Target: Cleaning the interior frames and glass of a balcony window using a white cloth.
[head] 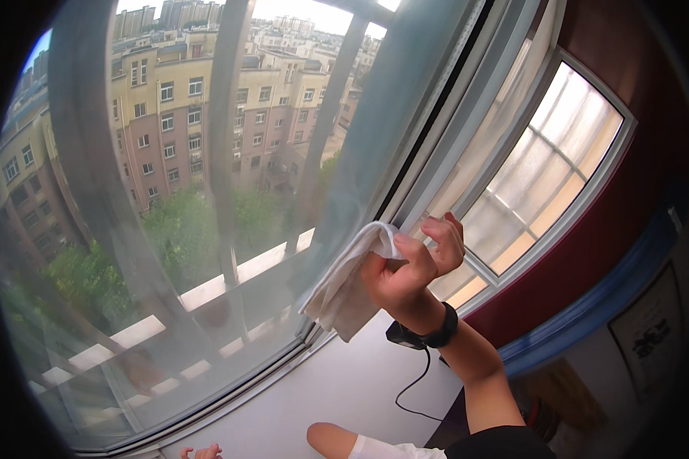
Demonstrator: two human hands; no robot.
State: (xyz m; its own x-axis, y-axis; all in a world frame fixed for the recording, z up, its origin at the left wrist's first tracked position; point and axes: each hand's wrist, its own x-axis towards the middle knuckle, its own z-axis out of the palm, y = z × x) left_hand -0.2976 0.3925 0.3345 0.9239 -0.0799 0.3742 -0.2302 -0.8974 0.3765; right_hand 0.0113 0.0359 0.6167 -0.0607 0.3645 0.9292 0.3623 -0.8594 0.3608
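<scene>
A folded white cloth (350,281) hangs from my right hand (413,258), pinched between thumb and fingers. The cloth lies at the lower right corner of a hazy window pane (264,241), next to the grey window frame (436,132). A black wristband (445,327) with a small dark box sits on my right wrist, and a thin black cable (399,396) runs down from it. Of my left hand (204,452), only some fingertips show at the bottom edge, over the sill; the rest is cut off.
Below the pane runs a white sill (321,384), with a bare knee (330,439) over it. Outside are railing bars (224,143), trees and apartment blocks. On the right are a smaller frosted window (540,172), a dark red wall, a blue band (580,310) and a framed picture (649,333).
</scene>
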